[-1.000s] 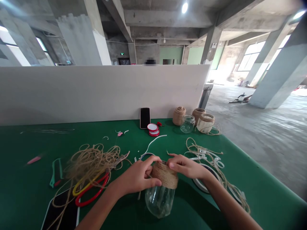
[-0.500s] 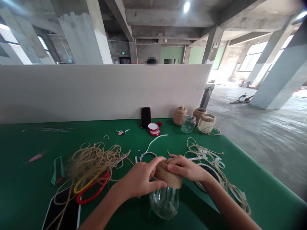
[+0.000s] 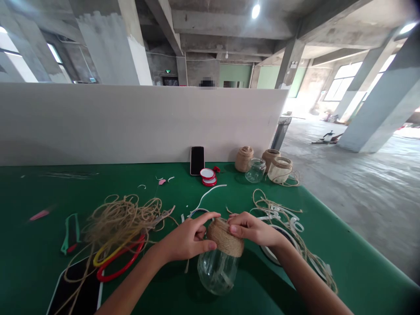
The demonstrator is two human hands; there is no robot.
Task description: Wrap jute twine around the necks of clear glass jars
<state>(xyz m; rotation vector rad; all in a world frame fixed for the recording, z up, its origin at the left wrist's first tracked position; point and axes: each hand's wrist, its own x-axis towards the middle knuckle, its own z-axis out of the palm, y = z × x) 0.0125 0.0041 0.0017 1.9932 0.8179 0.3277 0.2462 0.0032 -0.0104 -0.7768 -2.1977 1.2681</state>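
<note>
A clear glass jar (image 3: 217,272) stands tilted in front of me, its upper part wrapped in rows of jute twine (image 3: 226,238). My left hand (image 3: 188,236) grips the wrapped part from the left, with the thumb on the near side and the index finger reaching over the rim. On the other side my right hand (image 3: 251,228) pinches the twine near the rim with thumb and fingers. A short twine end hangs below my left hand. The far side of the jar's neck is hidden by my fingers.
At left lie a tangled twine heap (image 3: 123,218), scissors with red and yellow handles (image 3: 123,260), a green cutter (image 3: 70,234) and a tablet (image 3: 77,288). Tape rolls (image 3: 208,175), a phone (image 3: 197,160) and several jars (image 3: 255,169) stand behind. More twine (image 3: 282,210) lies right.
The jar has shifted slightly left and up in view, along with both hands. My left thumb has moved a little left along the wrapped twine. The whole view has turned slightly.
</note>
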